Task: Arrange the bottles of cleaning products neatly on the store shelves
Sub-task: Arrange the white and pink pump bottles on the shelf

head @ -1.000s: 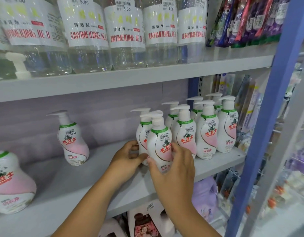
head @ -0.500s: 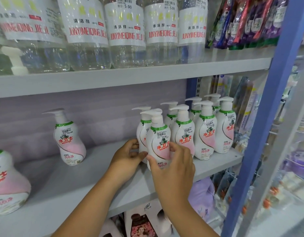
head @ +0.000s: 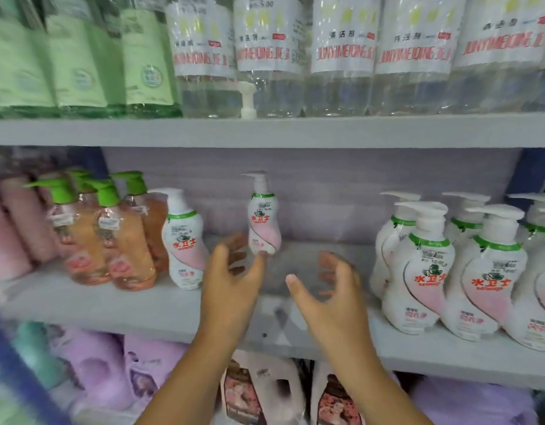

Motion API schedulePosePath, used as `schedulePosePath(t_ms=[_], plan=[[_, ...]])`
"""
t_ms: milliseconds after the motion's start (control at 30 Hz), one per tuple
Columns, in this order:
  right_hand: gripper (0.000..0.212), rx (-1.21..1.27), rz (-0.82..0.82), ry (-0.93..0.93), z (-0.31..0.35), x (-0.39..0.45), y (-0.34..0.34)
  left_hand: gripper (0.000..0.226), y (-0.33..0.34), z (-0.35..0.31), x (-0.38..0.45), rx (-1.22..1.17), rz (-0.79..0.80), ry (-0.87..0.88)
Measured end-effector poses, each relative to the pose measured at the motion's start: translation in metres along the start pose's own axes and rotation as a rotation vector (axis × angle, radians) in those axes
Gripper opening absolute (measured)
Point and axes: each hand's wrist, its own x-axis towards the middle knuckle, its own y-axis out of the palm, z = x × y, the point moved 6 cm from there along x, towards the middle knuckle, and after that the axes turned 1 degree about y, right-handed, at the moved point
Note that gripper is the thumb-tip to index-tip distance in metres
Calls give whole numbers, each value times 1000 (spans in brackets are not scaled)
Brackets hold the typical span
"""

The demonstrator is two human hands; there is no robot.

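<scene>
Both hands have let go of the grouped white bottles (head: pixel 424 271), now at 3 o'clock. The left hand (head: pixel 231 283) and right hand (head: pixel 332 286), fingers spread and empty, reach toward the lone bottle (head: pixel 263 220) at 12 o'clock (probably next). The orange bottles (head: pixel 111 234) at 9 o'clock leave the way free.

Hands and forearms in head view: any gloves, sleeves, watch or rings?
None visible. Left hand and right hand are bare: no gloves, no rings to be seen through the blur. Both forearms are bare to the frame's bottom edge, with no sleeve, watch or band.
</scene>
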Motion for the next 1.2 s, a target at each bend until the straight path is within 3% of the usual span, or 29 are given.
schedulePosePath(t_ms=[133,233,300,367,433,533,600,800,900,1100,1200], plan=[[73,-79,-62,-14,-8,49,65,47,-65,9,21,182,-240,119],[67,-130,-52,50,-14,85,108,66,-85,23,37,210,-268,69],[58,-178,-88,57,-14,101,127,80,-89,29,47,169,-208,93],[63,-208,-119,80,-17,112,140,91,-89,34,56,97,-106,105],[67,-264,-149,76,-18,118,147,80,-87,43,60,85,-14,28],[57,-299,-203,30,-17,123,145,54,-88,59,68,79,62,-38],[52,-306,-213,42,-14,119,138,49,-87,65,75,87,117,-58],[41,-240,-279,102,-4,55,84,58,-60,63,73,115,312,-20],[46,-194,-344,75,5,13,48,62,-32,54,60,77,392,-34],[46,-354,-472,24,17,-17,-14,56,31,26,27,-19,565,-33],[59,-377,-493,-10,11,-21,-30,54,58,18,17,-39,601,-43]])
